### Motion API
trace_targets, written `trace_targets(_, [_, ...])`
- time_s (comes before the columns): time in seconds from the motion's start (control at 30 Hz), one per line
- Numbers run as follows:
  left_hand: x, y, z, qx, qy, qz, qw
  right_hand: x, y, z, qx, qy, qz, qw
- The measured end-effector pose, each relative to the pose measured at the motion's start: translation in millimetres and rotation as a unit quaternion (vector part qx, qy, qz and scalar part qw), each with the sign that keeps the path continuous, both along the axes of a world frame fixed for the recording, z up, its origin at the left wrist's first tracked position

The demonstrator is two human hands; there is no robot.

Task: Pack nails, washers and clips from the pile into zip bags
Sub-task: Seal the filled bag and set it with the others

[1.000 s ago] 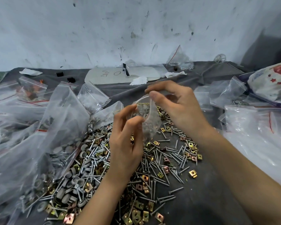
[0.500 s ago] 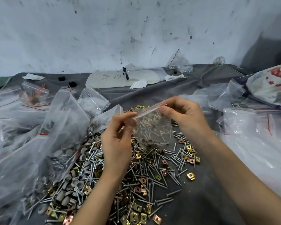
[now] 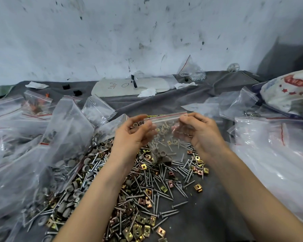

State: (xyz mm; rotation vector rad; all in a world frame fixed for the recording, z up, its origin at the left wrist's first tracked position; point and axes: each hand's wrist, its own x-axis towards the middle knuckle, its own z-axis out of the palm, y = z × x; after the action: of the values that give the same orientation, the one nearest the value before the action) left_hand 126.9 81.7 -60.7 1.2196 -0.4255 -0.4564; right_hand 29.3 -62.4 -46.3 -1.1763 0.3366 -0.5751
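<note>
We see the zip bag [image 3: 166, 137] hanging in the air just above the far edge of the pile [image 3: 147, 189], held up between both hands. Its mouth, marked by a thin red strip [image 3: 164, 116], is the long axis that matters. It runs side to side from the left hand [image 3: 133, 135] to the right hand [image 3: 198, 133], tipped a little up towards the right. Each hand sits at one end of that strip, so neither is nearer. The left hand pinches the left top corner with thumb and curled fingers, and the right hand pinches the right top corner likewise; neither holds anything else. We judge the coming move to be a press along the strip to seal it, though we cannot tell whether the mouth is already closed.

The bag is thin, clear, crinkled film, sagging under its load: grey cup-like washers bunched at the bottom, slim nails and a few clips above. In the pile below, the nails [image 3: 179, 204] are long dull steel pins with flat heads. The clips [image 3: 198, 187] are small square brass-coloured folds, and the washers [image 3: 70, 189] are matte grey rounds, likely plastic. Left of the pile lie stuffed bags [image 3: 42, 145]; right of it, flat glossy bags [image 3: 269, 154]. Under the pile is a soft grey cloth [image 3: 208, 215].
</note>
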Motion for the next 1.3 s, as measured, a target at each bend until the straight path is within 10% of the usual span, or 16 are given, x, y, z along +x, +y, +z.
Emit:
trace_targets(0.5, [-15, 5, -1, 0.014, -0.040, -0.053, 0.998, -19, -4, -10, 0.026, -0.039, 0.025, 0.999])
trace_targets(0.9, [-44, 1, 8, 0.096, -0.278, -0.040, 0.955, -46, 1, 24, -0.419, 0.045, 0.030, 0.906])
trace_targets(1.3, [-49, 6, 7, 0.120, -0.367, -0.054, 0.921, -52, 6, 19, -0.474, 0.032, 0.066, 0.878])
